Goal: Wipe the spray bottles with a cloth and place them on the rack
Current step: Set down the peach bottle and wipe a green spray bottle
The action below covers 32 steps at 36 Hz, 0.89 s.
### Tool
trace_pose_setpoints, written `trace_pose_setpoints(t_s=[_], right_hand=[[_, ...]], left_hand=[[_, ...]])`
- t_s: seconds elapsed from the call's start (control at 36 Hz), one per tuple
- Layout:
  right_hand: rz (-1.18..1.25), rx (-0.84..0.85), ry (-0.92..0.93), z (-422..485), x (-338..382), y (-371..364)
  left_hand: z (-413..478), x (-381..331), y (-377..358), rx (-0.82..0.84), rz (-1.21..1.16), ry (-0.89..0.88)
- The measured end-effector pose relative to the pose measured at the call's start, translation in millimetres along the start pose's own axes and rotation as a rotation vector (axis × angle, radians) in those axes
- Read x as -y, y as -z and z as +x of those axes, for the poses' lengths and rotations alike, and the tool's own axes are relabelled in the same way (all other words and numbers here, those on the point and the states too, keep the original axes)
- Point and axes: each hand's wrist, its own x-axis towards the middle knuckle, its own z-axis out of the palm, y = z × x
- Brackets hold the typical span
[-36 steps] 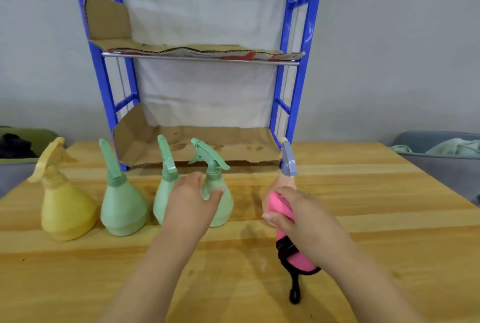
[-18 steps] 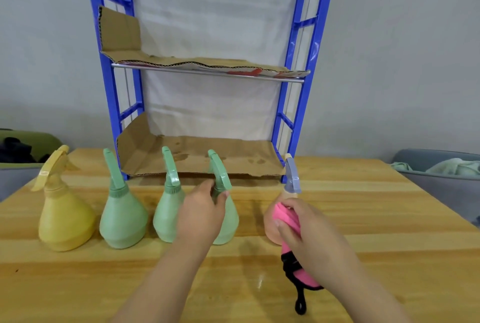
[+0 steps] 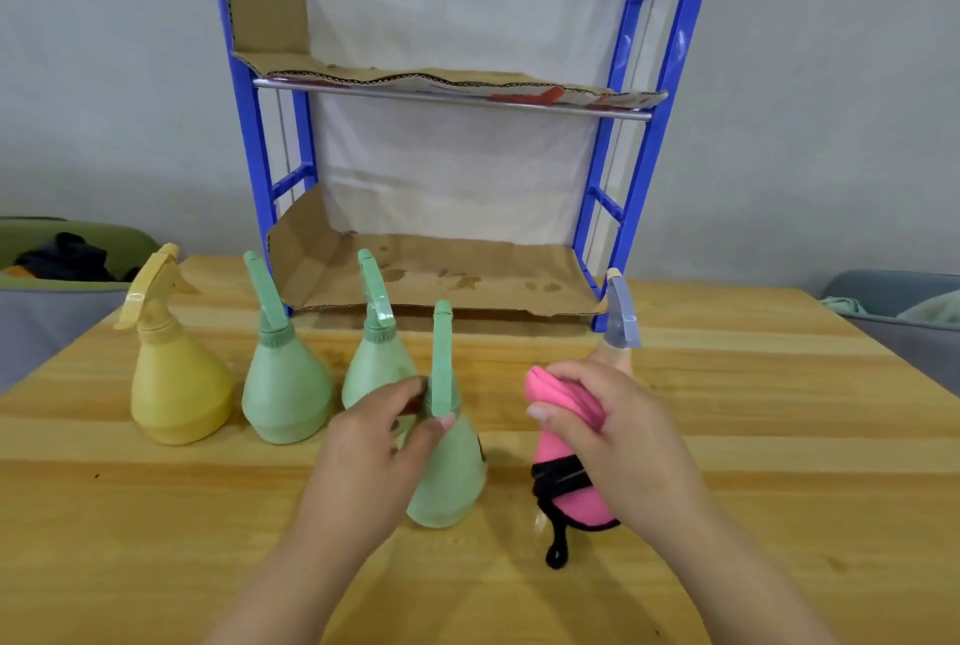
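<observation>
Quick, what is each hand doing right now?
Left hand: grips the nearest green spray bottle at its neck.
Right hand: holds the pink cloth.

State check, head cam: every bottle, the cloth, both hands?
Yellow bottle, upright on table.
Left green bottle, upright on table.
Middle green bottle, upright on table.
Front green bottle, gripped at neck by left hand.
Grey-trigger bottle, upright behind right hand.
Pink cloth, bunched in right hand.
</observation>
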Motion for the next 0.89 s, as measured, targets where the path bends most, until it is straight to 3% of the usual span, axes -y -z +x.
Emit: trace_pose_setpoints(t_s=[0.22,0.36,0.56,0.67,0.89], right_hand=[[-0.071,0.031,0.123,28.4,22.5,-12.0],[-0.103,0.048,0.33,48.2,39.0,-10.7],[-0.21,0.165,0.481,58.0,38.5,-22.6],[-0.177,0.139,0.516,45.3,32.9,-23.5],[-0.108,0.285,0.571,18.7,27.2,-22.8]], left_hand=[[-5.5,9.9,5.2,0.034,-0.059,0.019],[-4.7,12.3,5.3,0.044,-0.088,0.028],[-4.0,16.9,4.4,0.035,-0.126,0.014],[-3.6,18.2,3.5,0.035,-0.133,0.017],[-6.6,20.5,1.7,0.029,-0.159,0.014]])
